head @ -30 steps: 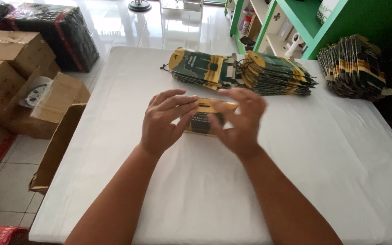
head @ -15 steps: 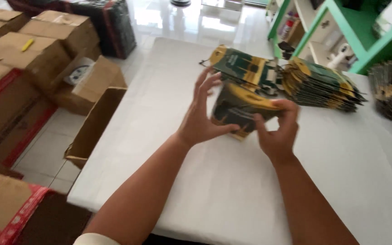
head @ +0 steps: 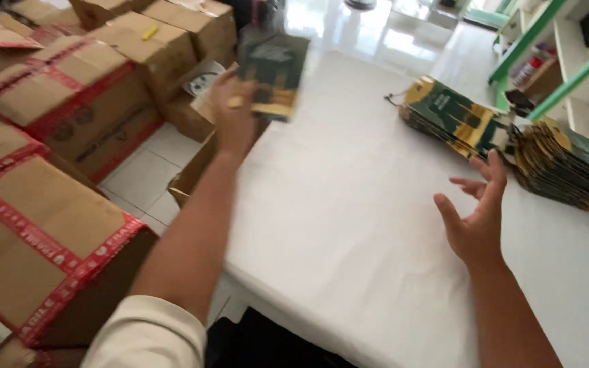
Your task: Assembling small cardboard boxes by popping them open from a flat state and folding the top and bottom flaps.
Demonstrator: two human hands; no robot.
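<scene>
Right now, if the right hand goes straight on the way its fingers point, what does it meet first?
Probably the nearer stack of green-and-yellow paper bags: the open, empty right hand points up the white table toward it. Depth is unclear.

Room with a white table, boxes and green shelves

A white cloth covers the table (head: 349, 225). Left of it, cardboard boxes (head: 69, 102) sealed with red tape stand stacked on the pale tiled floor (head: 141, 180); one open box (head: 192, 174) sits against the table's edge. Green shelves (head: 567, 48) stand at the far right. Bright light glares off the glossy floor beyond.
</scene>
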